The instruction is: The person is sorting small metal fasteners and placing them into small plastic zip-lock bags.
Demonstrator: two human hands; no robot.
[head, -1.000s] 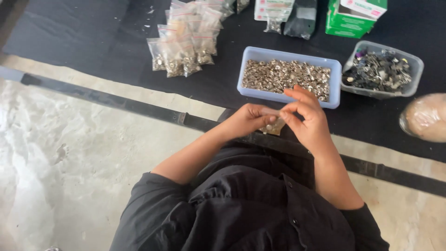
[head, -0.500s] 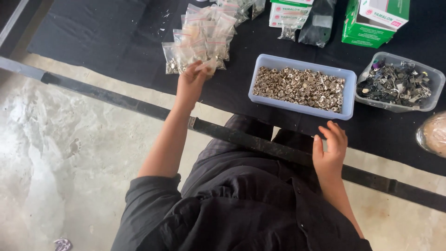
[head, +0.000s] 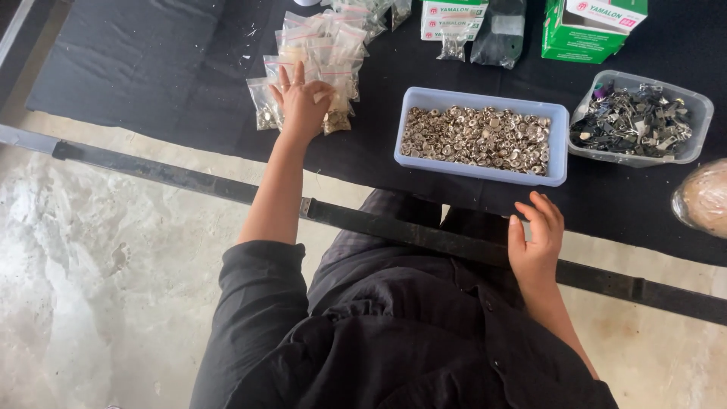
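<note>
Small clear bags (head: 326, 68) of metal snaps, piled near the bench's far edge, under the left hand (head: 301, 102), fingers spread flat, gripping nothing visibly. Right hand (head: 536, 242) loosely open, empty, at the near edge, by the blue tray (head: 556, 148) of silver snaps.

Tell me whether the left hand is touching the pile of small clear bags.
Touching. The head view shows the left hand lying flat, palm down, on the pile of small clear bags, with no gap visible.

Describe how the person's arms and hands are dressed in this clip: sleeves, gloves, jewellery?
Both hands are bare, the left hand and the right hand alike: no gloves, and no rings or watch that I can make out. The forearms are uncovered. A black sleeve is pushed up to about the left elbow, part of a dark, loose top; the right sleeve is likewise black.
</note>
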